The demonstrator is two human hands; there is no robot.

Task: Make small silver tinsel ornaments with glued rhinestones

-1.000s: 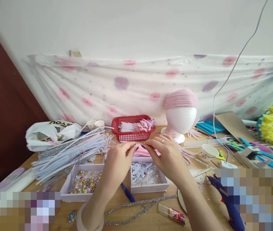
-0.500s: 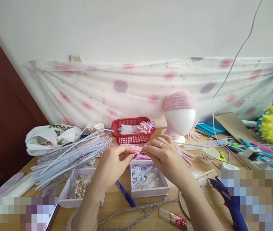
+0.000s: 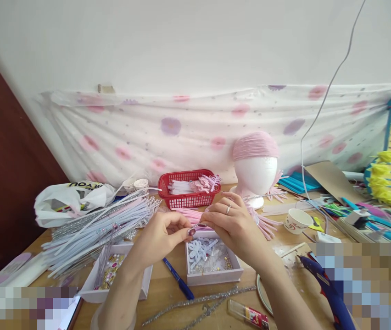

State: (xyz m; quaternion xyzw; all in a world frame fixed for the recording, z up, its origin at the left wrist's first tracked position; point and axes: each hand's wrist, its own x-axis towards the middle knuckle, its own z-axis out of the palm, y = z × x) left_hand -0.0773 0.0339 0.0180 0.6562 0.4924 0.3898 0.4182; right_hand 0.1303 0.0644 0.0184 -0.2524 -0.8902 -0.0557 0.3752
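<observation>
My left hand (image 3: 163, 236) and my right hand (image 3: 231, 224) meet in front of me, thumbs and fingers pinched close together. Between them is a thin silver tinsel pipe cleaner (image 3: 266, 197); its free end sticks out past my right hand, in front of the foam head. The part at the fingertips is small and mostly covered. Just below the hands stands a white box (image 3: 212, 278) with a pale blue pipe-cleaner flower (image 3: 197, 251) and small beads in it. Pink pipe cleaners (image 3: 188, 214) lie behind the fingers.
A foam head (image 3: 255, 174) wrapped in pink yarn stands behind, beside a red basket (image 3: 190, 201). Pale blue pipe cleaners (image 3: 95, 238) and a gem box (image 3: 140, 288) lie left. Nearer are a blue pen (image 3: 178, 278), silver stems (image 3: 195, 302), a lighter (image 3: 248, 314) and a glue gun (image 3: 324, 284).
The fingertips have shifted slightly, with the left thumb turned more into view. The silver pipe cleaner's free end has swung upward and nearer. The camera view has moved a little.
</observation>
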